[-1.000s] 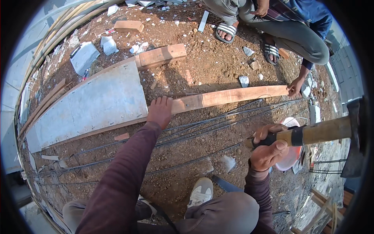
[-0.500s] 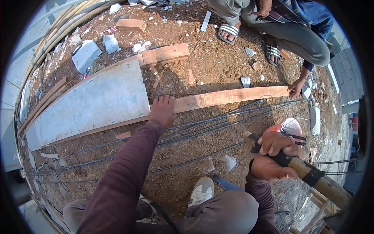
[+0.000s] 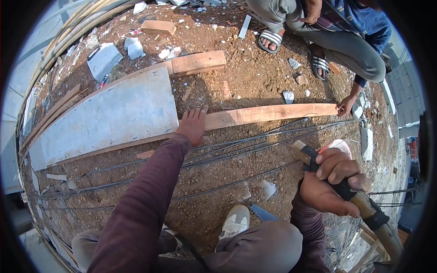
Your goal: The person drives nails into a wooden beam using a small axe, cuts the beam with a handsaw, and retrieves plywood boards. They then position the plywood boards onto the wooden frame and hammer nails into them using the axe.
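My left hand [image 3: 193,127] grips a curved wooden plank [image 3: 273,112], its fingers over the top and its thumb along the near edge. Just left of that hand lies a pale grey sheet panel [image 3: 109,113], fixed onto the wood with small fasteners. My right hand [image 3: 334,177] is wrapped round a wooden tool handle [image 3: 376,220] bound with black tape, held above the ground at the right. The tool's head is mostly lost at the dark lower-right rim. At the plank's far right end, another person's hand [image 3: 347,105] holds its tip.
Thin metal rods [image 3: 236,148] run across the dirt on the near side of the plank. A saw blade [image 3: 265,213] lies by my shoe [image 3: 235,223]. Wood blocks [image 3: 158,27] and white stone chunks [image 3: 104,61] lie beyond the panel. Another person [image 3: 346,50] squats at the upper right.
My right hand has shifted slightly right, and the tool handle is tilted more steeply, its taped end higher. The left hand stays on the plank.
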